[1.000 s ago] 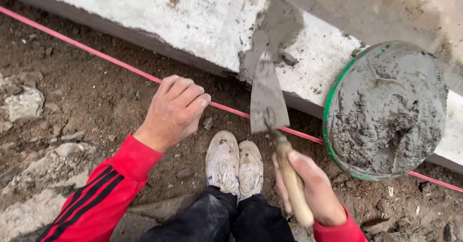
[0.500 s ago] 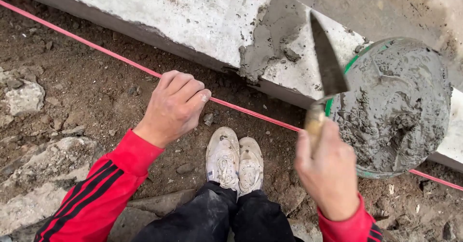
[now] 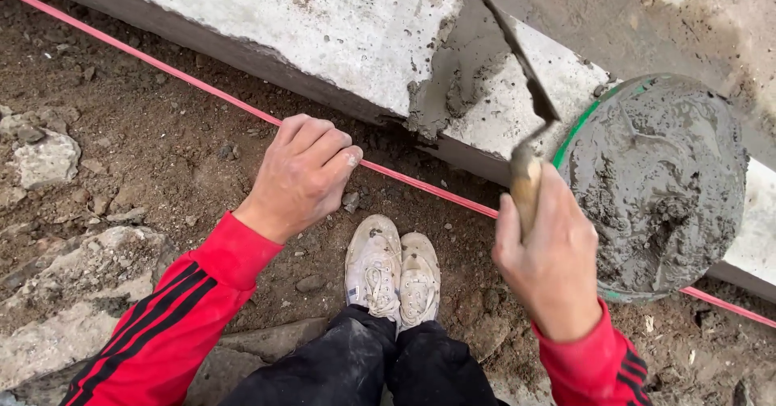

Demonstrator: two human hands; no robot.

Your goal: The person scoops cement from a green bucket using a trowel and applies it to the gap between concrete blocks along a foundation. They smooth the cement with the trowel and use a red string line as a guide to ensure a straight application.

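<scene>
My right hand [image 3: 551,252] grips the wooden handle of a trowel [image 3: 517,74]. Its blade stands on edge over a wet grey mortar joint [image 3: 453,82] between pale concrete blocks [image 3: 267,18]. Just to the right sits a green-rimmed bucket of mortar [image 3: 659,183]. My left hand [image 3: 303,171] hangs over the dirt with fingers curled loosely, holding nothing, its fingertips near a taut red string line [image 3: 202,86]. Both sleeves are red with black stripes.
My two dusty white shoes [image 3: 394,268] stand on brown soil below the string. Broken stones [image 3: 48,159] and rubble [image 3: 73,293] lie at the left. The concrete block row runs diagonally across the top.
My right hand has lifted and turned the trowel from lying flat on the joint to standing on edge, moving up and right toward the bucket. The left hand has hardly moved.
</scene>
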